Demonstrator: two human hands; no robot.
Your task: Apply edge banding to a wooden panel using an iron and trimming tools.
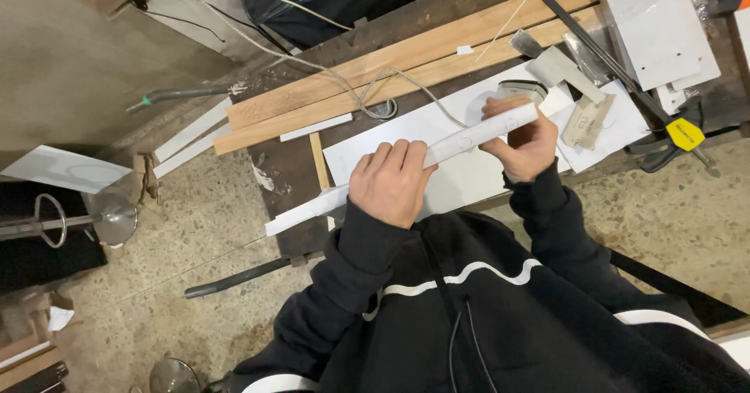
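My left hand (391, 182) is closed over the middle of a long white strip (469, 135), knuckles up, fingers wrapped across its top face. My right hand (525, 139) grips the same strip near its far end, thumb on the near side and fingers curled behind it. The strip is held slightly tilted above the near edge of the workbench (291, 166), and its free end projects past my left hand toward the bench's left corner.

Directly under the strip a white sheet (461, 178) lies flat on the bench, reaching to the near edge. Just behind my right hand sits a small round container (519, 90); I cannot tell its contents. Further right lie a tan cut-out piece (586, 119) and a grey offcut (561, 66).

Two long wooden battens (406, 69) run side by side along the far half of the bench, with a light cord (367, 84) looped across them. A white panel (656, 26) occupies the far right corner. A clamp with a yellow handle (684, 133) lies at the right edge.

Left of the bench, on the speckled floor (195, 229), stands a metal stand (109, 217).
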